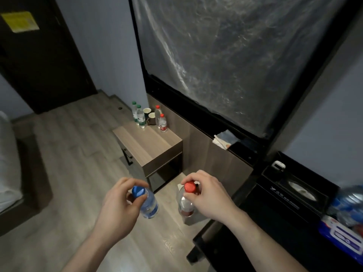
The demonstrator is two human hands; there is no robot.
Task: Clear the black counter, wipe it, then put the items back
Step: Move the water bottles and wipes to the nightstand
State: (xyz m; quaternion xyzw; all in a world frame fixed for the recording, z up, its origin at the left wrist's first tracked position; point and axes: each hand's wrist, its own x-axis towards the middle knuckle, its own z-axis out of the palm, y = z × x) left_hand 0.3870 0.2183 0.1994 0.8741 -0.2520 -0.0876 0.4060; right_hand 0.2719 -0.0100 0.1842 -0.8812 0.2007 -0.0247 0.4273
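My left hand [119, 201] grips a clear water bottle with a blue cap [149, 203] by its neck, held upright above the wooden floor. My right hand [206, 195] grips a clear bottle with a red cap [184, 205] the same way, just left of the black counter [261, 222]. On the counter's right part stand a black tissue box [294, 191], a blue wipes pack [341, 236] and more blue-labelled bottles [349, 201]. A folded cloth [225, 139] lies on the black ledge further back.
A small wooden side table [149, 146] stands ahead, carrying two green-capped bottles [138, 114], two red-capped bottles [161, 119] and two mugs [149, 114] at its far end. A dark door is at the left, a bed edge [7, 158] at far left.
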